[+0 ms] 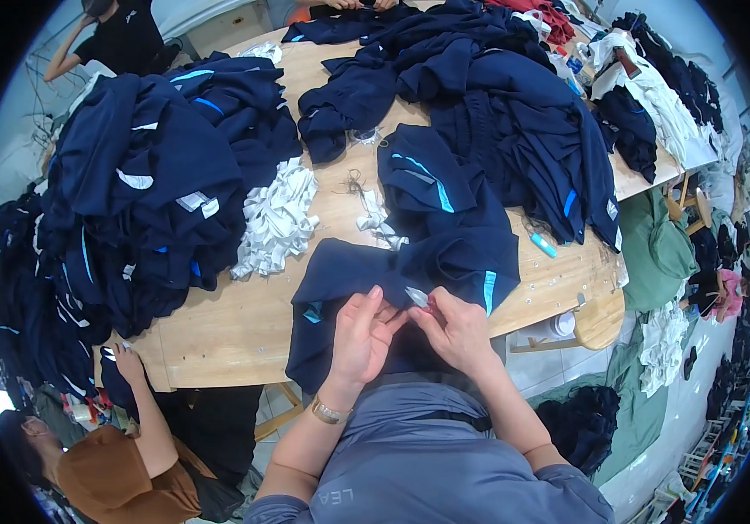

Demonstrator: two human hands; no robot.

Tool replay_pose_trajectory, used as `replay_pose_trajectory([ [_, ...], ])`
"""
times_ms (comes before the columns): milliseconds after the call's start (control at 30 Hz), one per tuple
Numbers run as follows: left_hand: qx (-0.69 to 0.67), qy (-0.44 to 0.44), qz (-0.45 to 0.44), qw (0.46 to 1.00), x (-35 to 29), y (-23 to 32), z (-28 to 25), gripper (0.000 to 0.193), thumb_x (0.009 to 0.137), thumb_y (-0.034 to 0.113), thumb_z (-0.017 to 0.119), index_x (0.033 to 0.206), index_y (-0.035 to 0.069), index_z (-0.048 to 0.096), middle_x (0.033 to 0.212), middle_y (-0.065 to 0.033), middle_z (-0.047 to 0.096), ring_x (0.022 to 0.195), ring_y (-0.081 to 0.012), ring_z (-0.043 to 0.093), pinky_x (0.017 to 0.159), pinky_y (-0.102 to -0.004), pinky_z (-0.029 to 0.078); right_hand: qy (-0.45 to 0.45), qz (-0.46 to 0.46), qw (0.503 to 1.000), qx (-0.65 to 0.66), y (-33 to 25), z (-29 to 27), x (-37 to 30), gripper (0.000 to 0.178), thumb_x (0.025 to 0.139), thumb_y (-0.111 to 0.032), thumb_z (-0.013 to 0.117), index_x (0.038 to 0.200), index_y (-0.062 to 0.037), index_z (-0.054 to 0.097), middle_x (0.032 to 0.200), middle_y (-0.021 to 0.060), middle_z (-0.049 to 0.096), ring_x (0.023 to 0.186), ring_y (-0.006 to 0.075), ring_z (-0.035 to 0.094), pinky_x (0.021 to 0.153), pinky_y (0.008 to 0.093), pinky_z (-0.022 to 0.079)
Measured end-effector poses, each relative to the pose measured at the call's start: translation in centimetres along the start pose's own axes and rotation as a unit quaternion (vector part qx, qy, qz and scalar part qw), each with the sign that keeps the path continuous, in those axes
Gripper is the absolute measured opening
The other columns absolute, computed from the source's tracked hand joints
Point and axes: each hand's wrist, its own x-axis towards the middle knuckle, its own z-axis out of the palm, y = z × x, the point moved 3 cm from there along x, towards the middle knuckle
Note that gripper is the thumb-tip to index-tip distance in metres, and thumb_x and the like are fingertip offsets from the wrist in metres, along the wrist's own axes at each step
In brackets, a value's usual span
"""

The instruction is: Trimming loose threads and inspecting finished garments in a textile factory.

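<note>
Two hands: left hand (360, 339) at the navy garment (340, 265), grip unclear; right hand (464, 334) grasping what seem snips (417, 297).
Garment: over the desk's (217, 349) near edge.
Snips: best kept shallow, tips clear of folds.

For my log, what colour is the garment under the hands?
The garment is dark navy with light-blue trim; head view.

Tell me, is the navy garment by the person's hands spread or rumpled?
Rumpled: the navy garment lies in uneven folds, partly hanging off the wooden tabletop.
</note>
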Motion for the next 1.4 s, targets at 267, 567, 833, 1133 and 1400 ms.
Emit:
replay_pose_trajectory([
  [267, 0.058, -0.041, 0.053, 0.996, -0.2, -0.4, -0.5, 0.015, 0.094, 0.014, 0.048, 0.095, 0.003, 0.058, 0.1, -0.0096, 0.063, 0.094, -0.016, 0.059, 0.088, -0.0351, 0.047, 0.001, -0.011, 0.999, -0.039, -0.2, -0.2, 0.1, 0.031, 0.085, -0.033, 0.06, 0.074, -0.0064, 0.049, 0.063, 0.0079, 0.057, 0.053, 0.0258, 0.058, 0.044, 0.0326, 0.041],
  [567, 0.077, 0.013, 0.121, 0.99, -0.2, -0.9, -0.4, 0.012, 0.096, 0.014, 0.045, 0.092, 0.005, 0.052, 0.096, -0.0091, 0.062, 0.092, -0.0154, 0.06, 0.09, -0.0365, 0.046, 0.012, -0.004, 1.0, -0.021, -0.7, 0.2, -0.3, 0.027, 0.082, -0.025, 0.065, 0.074, -0.0046, 0.05, 0.06, 0.0084, 0.052, 0.05, 0.0243, 0.054, 0.045, 0.0334, 0.04],
  [833, 0.119, -0.003, 0.156, 0.981, -0.3, -1.4, -0.8, 0.011, 0.095, 0.014, 0.046, 0.096, 0.004, 0.052, 0.099, -0.0073, 0.061, 0.092, -0.013, 0.058, 0.086, -0.0293, 0.045, 0.028, -0.008, 0.999, -0.03, -0.9, 0.2, -0.2, 0.027, 0.082, -0.026, 0.065, 0.073, -0.0046, 0.05, 0.059, 0.0083, 0.052, 0.048, 0.0241, 0.054, 0.043, 0.0332, 0.039],
  [1133, 0.089, 0.003, 0.137, 0.986, -0.4, -1.5, 0.0, 0.015, 0.096, 0.015, 0.045, 0.096, 0.003, 0.054, 0.096, -0.0061, 0.061, 0.086, -0.0125, 0.058, 0.083, -0.0278, 0.047, 0.082, 0.016, 0.994, 0.071, -0.2, 0.3, -0.2, 0.025, 0.078, -0.015, 0.069, 0.079, -0.0028, 0.047, 0.075, 0.0122, 0.054, 0.058, 0.0229, 0.055, 0.048, 0.0296, 0.04],
  [1400, 0.237, -0.043, 0.053, 0.969, -0.7, -0.8, 0.8, 0.033, 0.097, 0.018, 0.037, 0.114, -0.006, 0.052, 0.109, -0.0163, 0.059, 0.099, -0.0215, 0.06, 0.076, -0.0352, 0.055, 0.125, -0.013, 0.968, 0.217, 0.2, 0.6, 0.7, 0.025, 0.074, 0.005, 0.062, 0.084, -0.0024, 0.041, 0.089, 0.0127, 0.056, 0.074, 0.0173, 0.054, 0.062, 0.0252, 0.044],
])
